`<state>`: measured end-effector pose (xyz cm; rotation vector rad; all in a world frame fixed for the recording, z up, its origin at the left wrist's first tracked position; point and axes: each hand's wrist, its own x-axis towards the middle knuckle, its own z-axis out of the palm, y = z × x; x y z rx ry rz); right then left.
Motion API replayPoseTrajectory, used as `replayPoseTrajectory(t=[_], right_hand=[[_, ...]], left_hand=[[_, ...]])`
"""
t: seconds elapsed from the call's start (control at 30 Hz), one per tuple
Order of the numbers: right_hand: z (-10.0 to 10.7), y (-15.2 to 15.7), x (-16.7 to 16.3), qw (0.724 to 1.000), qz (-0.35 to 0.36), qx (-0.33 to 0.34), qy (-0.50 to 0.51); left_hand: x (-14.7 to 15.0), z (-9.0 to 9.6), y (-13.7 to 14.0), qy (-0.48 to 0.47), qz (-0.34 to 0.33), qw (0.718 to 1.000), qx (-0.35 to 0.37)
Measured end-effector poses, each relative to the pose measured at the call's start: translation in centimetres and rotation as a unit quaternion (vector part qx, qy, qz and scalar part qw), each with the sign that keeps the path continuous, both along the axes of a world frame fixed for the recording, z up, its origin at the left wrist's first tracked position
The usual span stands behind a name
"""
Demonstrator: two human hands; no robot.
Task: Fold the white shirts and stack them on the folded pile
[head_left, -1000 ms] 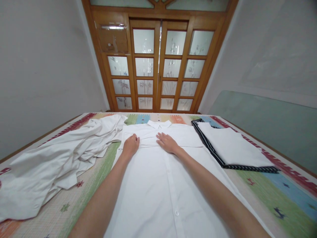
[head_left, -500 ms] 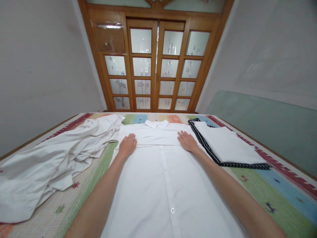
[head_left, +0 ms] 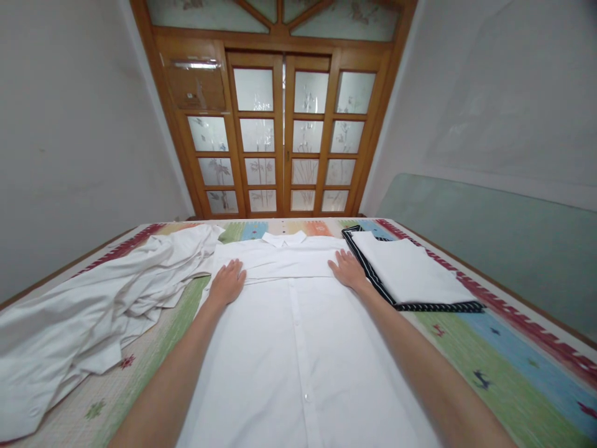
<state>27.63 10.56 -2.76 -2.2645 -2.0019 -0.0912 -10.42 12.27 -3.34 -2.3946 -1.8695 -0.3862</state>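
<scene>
Shirt, full length in front of us: this white, button-front cloth shirt [head_left: 252, 354] lies flat on the patterned, many-coloured cover [head_left: 466, 348], and we're square to it, its long axis running away from us along the narrow white button strip [head_left: 301, 361] to the small white pointed collar [head_left: 284, 239] at the far end. Across that axis, just on our side of the collar, goes the wide white crosswise band of cloth [head_left: 284, 264], perhaps a folded sleeve, and that's where we have both hands. Our left hand [head_left: 227, 281] is palm down at the band's left end, fingers stretched out and pinching nothing we can see; our right hand [head_left: 349, 270] is flat too, fingers a little fanned, at the right end. So the collar sits ahead of us and between the two, neither hand clearly nearer, while each one owns the side edge next to it. Beyond our left, the crumpled white cloth garment [head_left: 93, 311] sprawls; near our right, the neatly folded white cloth [head_left: 410, 267] rests on black fabric with white stripes [head_left: 438, 307]. Whether any fingertip grips the band's underside, we can't tell.
</scene>
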Motion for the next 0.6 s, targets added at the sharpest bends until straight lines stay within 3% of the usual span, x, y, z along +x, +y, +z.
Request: replayPoseTrajectory(t=[0.2, 0.43, 0.6], right_hand=[[-0.7, 1.4, 0.0, 0.985, 0.153, 0.072, -0.025], [-0.3, 3.2, -1.2, 0.995, 0.096, -0.006, 0.002], [0.2, 4.2, -1.4, 0.999, 0.043, -0.017, 0.029]], left_hand=[[0.6, 0.6, -0.7, 0.004, 0.018, 1.0, 0.006], [0.6, 0.5, -0.6, 0.005, 0.017, 1.0, 0.016], [0.5, 0.7, -0.7, 0.004, 0.024, 1.0, 0.009]])
